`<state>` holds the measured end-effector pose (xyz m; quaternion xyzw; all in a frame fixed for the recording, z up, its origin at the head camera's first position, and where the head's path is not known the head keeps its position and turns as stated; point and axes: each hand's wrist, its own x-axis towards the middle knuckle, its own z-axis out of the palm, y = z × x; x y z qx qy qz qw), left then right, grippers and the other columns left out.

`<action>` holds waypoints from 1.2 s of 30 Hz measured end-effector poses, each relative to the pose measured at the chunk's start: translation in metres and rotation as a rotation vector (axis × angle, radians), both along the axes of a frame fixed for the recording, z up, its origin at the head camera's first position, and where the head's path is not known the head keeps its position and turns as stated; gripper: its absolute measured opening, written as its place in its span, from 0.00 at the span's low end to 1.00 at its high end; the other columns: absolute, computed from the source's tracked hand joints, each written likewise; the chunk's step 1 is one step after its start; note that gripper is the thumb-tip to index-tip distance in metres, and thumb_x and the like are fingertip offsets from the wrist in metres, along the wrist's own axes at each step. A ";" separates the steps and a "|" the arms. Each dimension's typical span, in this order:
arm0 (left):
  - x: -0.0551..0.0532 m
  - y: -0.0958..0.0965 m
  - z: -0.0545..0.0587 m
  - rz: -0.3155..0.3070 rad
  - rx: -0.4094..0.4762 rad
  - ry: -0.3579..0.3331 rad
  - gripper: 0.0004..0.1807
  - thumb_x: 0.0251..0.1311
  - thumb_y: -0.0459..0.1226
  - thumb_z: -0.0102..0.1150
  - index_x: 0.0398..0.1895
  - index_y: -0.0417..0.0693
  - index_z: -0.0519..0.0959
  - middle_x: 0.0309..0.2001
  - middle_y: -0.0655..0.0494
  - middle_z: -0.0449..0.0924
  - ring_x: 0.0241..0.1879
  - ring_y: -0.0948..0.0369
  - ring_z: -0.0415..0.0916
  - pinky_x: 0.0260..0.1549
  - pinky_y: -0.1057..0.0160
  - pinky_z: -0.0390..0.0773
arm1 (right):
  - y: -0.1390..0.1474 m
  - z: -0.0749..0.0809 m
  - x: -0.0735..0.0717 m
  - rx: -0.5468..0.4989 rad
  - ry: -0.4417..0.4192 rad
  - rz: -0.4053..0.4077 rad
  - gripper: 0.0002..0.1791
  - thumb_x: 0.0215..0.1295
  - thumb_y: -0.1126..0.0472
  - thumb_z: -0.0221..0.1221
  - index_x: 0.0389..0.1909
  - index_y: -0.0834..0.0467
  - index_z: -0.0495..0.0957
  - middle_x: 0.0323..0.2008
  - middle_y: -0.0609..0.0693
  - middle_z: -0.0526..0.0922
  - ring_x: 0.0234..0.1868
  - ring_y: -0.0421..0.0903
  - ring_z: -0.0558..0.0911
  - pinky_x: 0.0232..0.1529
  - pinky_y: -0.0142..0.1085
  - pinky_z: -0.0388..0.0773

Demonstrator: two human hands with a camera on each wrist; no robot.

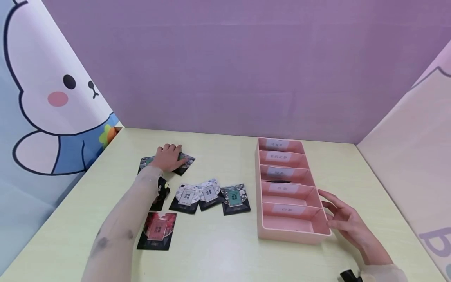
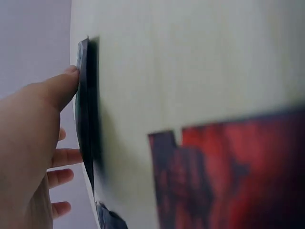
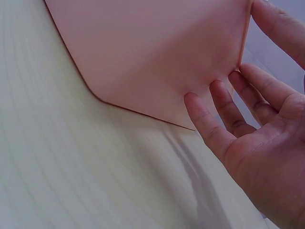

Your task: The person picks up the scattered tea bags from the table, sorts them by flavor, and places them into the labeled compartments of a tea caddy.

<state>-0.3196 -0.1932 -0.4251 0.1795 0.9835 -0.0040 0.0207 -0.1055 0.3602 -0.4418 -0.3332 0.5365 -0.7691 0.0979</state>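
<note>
My left hand (image 1: 167, 158) lies over a dark tea sachet (image 1: 186, 163) at the far left of the table, its fingers spread. In the left wrist view the thumb (image 2: 66, 86) touches the sachet (image 2: 86, 109), which appears nearly edge-on; part of it is hidden behind the hand. Another sachet (image 1: 144, 162) shows beside that hand. At the right, a pink divided box (image 1: 260, 219) has labelled compartments, and a dark item (image 1: 279, 181) shows in the middle one. My right hand (image 1: 343, 219) touches the box's right side with its fingertips, fingers loosely bent.
Two white-and-black sachets (image 1: 185, 198) overlap mid-table, with a green-labelled sachet (image 1: 235, 199) at their right. Nearer me lies a red sachet (image 1: 157, 231). A black sachet (image 1: 160, 196) is partly hidden by the left forearm. A purple cloth wall (image 1: 218, 70) stands behind the table.
</note>
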 end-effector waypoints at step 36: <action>-0.016 0.007 0.030 0.113 0.682 -0.091 0.11 0.71 0.35 0.56 0.49 0.38 0.82 0.47 0.39 0.81 0.45 0.47 0.77 0.45 0.49 0.77 | 0.004 -0.003 0.003 0.004 0.026 -0.012 0.38 0.63 0.86 0.49 0.74 0.72 0.51 0.75 0.50 0.59 0.69 0.47 0.68 0.65 0.35 0.68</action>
